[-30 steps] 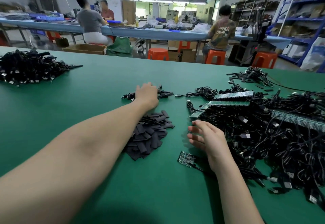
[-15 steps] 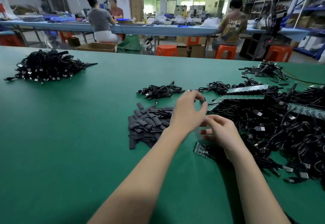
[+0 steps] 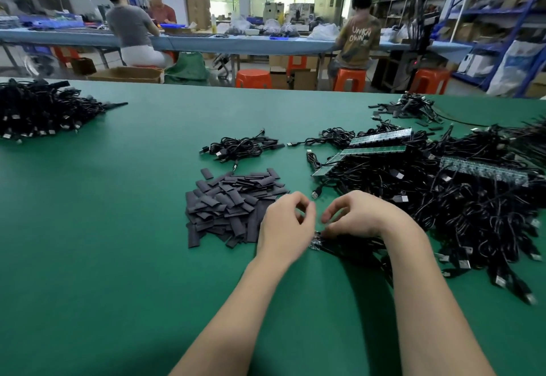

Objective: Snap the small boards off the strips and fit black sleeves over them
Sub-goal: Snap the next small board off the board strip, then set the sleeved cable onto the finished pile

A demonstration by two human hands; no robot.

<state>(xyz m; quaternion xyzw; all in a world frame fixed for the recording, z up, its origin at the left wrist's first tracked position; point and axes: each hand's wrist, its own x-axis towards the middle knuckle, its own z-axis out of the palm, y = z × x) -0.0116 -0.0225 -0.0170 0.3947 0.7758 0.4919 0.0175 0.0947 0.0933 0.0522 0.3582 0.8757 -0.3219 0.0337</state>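
The left hand (image 3: 285, 228) and the right hand (image 3: 359, 217) are close together over the green table (image 3: 118, 228). Just under and between them lies a short strip of small boards (image 3: 315, 242); only its left end shows, the rest is hidden by the right hand. The fingers of the right hand are curled down onto this strip and seem to hold it. The left hand has finger and thumb bent toward each other, but I cannot tell if something is between them.

The pile of black sleeves (image 3: 233, 207) is just to the left of the left hand and touches its far side. The big heap of black cables (image 3: 458, 207) with longer board strips (image 3: 484, 170) is to the right of the right hand and beyond it.

I think the boards are light, thin and stiff, and they break at the scored line when they are bent. It is better to take them by the edges, near the line, not on the small parts. The sleeves look soft and flat, so the mouth must be pressed open first. The attached wires can pull and tangle.
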